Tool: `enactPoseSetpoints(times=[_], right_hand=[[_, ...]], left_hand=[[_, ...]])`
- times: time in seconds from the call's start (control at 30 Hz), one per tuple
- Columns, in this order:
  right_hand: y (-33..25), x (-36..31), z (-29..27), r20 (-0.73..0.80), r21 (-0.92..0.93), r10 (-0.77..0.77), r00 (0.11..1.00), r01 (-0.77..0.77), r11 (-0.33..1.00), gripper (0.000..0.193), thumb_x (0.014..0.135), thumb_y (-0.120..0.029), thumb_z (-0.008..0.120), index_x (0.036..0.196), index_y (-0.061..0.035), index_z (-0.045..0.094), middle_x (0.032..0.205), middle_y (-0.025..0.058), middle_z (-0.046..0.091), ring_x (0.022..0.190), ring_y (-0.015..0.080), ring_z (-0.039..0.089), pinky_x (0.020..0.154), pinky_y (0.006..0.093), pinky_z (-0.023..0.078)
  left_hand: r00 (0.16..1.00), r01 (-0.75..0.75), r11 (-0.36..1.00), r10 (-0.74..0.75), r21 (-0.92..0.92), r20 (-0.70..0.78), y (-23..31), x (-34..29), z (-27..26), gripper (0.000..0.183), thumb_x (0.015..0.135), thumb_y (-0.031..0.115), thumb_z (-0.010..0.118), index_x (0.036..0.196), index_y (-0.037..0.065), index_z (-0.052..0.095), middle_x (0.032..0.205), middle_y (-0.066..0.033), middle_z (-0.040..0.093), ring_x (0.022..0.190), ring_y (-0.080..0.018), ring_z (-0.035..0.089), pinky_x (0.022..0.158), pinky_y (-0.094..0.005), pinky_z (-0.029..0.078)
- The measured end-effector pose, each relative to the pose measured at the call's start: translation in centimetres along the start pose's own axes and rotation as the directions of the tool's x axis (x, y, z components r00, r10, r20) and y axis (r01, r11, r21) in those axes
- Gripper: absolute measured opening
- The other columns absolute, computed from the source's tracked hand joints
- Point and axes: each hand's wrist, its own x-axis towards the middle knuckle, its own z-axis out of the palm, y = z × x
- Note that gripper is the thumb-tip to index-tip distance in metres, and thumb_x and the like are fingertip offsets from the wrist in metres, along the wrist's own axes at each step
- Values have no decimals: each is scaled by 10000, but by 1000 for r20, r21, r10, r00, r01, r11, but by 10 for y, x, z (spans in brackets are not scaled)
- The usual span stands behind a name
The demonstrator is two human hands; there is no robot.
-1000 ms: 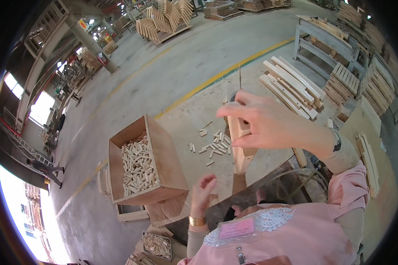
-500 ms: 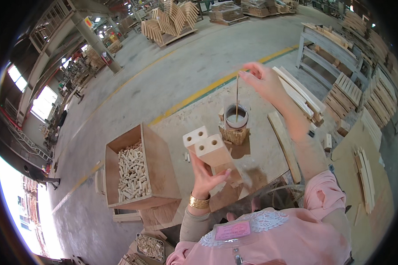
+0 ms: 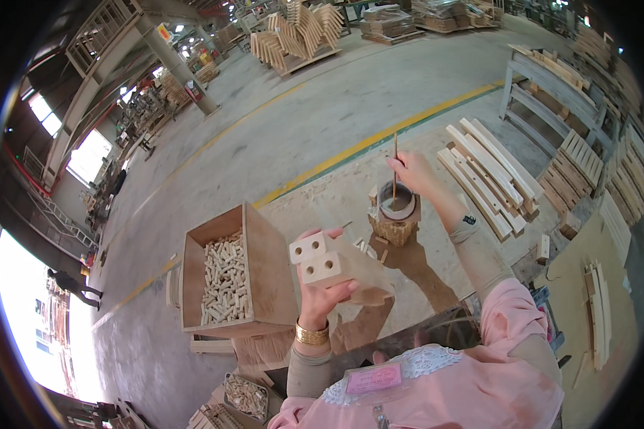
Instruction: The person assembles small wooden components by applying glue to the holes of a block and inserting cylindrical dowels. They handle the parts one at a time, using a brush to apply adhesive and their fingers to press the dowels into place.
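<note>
Though two, blocks [image 3: 354,270] in left hand [image 3: 318,301]

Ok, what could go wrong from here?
The left hand holds two wooden blocks together; one might slip out of line. The right hand has a thin stick in the pot, so a sideways knock might tip it. Loose dowels near the blocks could get knocked about.

Free room between box [image 3: 272,275] and pot [image 3: 399,214] (wooden blocks [image 3: 347,266] across the near side)
</note>
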Motion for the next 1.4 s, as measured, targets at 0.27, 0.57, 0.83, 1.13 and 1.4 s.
enactPoseSetpoints(times=[0.27,0.57,0.83,1.13,1.4], right_hand=[[6,-37,-18,-32,411,150,988,-123,903,245,861,-209,530,787,18,585,629,82,596,497,107,546,483,244,439],[18,-50,-27,-179,730,404,897,-154,666,214,879,-209,542,812,-7,561,654,63,601,508,91,541,459,210,408],[30,-65,-12,-75,781,502,861,-262,566,217,891,-224,538,788,-34,531,654,62,591,496,92,527,445,205,391],[-100,-38,-101,-334,833,247,910,162,530,248,874,-267,568,757,-59,503,601,37,554,436,70,454,412,195,366],[-208,-72,-119,-178,575,-214,960,278,769,205,861,-220,593,787,-31,564,563,12,555,447,34,500,382,172,372]], left_hand=[[999,34,987,-33,-160,9,7,17,31,746,638,16,771,1247,38,340,1274,-134,462,1150,-213,476,904,-345,447],[995,95,975,-96,-199,6,6,20,33,710,665,-9,734,1248,39,332,1241,-104,479,1110,-184,487,886,-315,443],[997,81,985,-78,-149,26,14,22,40,631,679,-5,735,1188,47,366,1079,-49,512,975,-123,518,805,-283,470],[999,22,992,-19,-122,29,8,25,48,632,669,66,771,1164,49,377,1077,-51,506,988,-128,511,843,-292,445],[997,37,997,-32,-68,72,15,27,52,666,661,115,788,1168,38,363,1084,-62,498,1007,-143,500,883,-307,410]])
